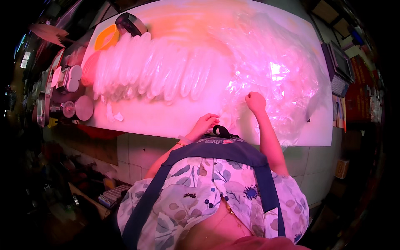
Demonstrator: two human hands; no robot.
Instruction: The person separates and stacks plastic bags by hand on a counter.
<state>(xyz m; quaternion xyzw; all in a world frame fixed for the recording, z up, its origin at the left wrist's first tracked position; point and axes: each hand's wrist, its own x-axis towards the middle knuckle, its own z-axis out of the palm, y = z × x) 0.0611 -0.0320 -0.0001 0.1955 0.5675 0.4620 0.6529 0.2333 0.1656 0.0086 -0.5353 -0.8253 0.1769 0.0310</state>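
Note:
My left hand is at the table's near edge, its fingers beside crumpled clear plastic film; whether it grips the film cannot be told. Farther right, my right hand is closed in a fist over the edge of a large spread of thin clear plastic; anything inside the fist is hidden. A row of long, rounded, translucent plastic pouches lies side by side on the left half of the white table. Small scraps of film lie at the near left.
An orange plastic basket and a dark, shiny container stand at the back left. Weighing scales and a round-topped item line the left side. A device with a screen and keys stands beyond the right edge.

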